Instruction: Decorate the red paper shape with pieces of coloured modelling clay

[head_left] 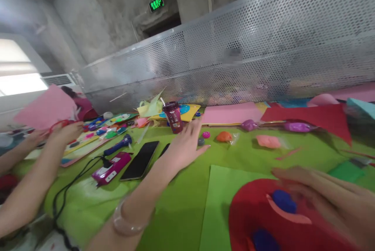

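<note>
My left hand (187,145), with a pale bangle at its wrist, reaches over the table with fingers stretched out and nothing visible in them. Just past its fingertips stands a dark purple drink cup (172,116) with a straw. A grey clay ball (200,141) and a pink dotted ball (206,134) lie beside its fingers. My right hand (331,192), slightly blurred, is over the edge of a red rounded cutout (249,204), fingers extended. On that cutout are blue clay lumps (284,201) and a pink clay strip (288,212). Under it lies a light green sheet (218,192).
At left, another person's hands (63,129) hold red scissors at pink paper (48,108). A black phone (140,161), a magenta corded device (111,169) and a hot glue gun (118,145) lie nearby. Orange clay (224,137) and coloured sheets (231,113) line a perforated metal panel (263,43).
</note>
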The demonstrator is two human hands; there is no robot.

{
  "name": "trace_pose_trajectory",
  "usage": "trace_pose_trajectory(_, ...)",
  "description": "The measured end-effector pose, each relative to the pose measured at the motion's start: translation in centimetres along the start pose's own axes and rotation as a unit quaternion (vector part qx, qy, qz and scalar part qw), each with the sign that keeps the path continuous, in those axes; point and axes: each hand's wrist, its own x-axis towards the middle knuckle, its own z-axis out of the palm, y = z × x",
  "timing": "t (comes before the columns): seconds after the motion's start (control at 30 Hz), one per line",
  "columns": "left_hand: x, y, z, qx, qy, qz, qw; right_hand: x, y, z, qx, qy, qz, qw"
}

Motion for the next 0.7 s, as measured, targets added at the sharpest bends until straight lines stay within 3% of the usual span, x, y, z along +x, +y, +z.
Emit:
trace_pose_trajectory(0.13, -0.2, 3.0, 1.2, -0.059, -0.011, 0.200, 0.978, 1.0, -1.0, -1.0, 0.012, -0.003, -0.040, 0.999)
trace_pose_trajectory(0.27, -0.6, 4.8, 2.4, -0.084, -0.055, 0.266, 0.959, 0.7, -1.3, -1.1, 0.048, -0.035, -0.021, 0.998)
trace_pose_trajectory(0.4, -0.8, 5.4, 2.4, -0.098, -0.045, 0.264, 0.958, 0.5, -1.2, -0.9, 0.071, -0.037, -0.033, 0.996)
trace_pose_trajectory(0.53, -0.4, 4.2, 1.9, -0.121, 0.003, 0.195, 0.973, 0.8, -1.2, -1.2, 0.081, -0.071, -0.072, 0.992)
trace_pose_trajectory(0.7, 0.1, 3.1, 2.6, -0.156, -0.010, 0.145, 0.977, 0.9, -1.2, -1.6, 0.066, -0.104, -0.003, 0.992)
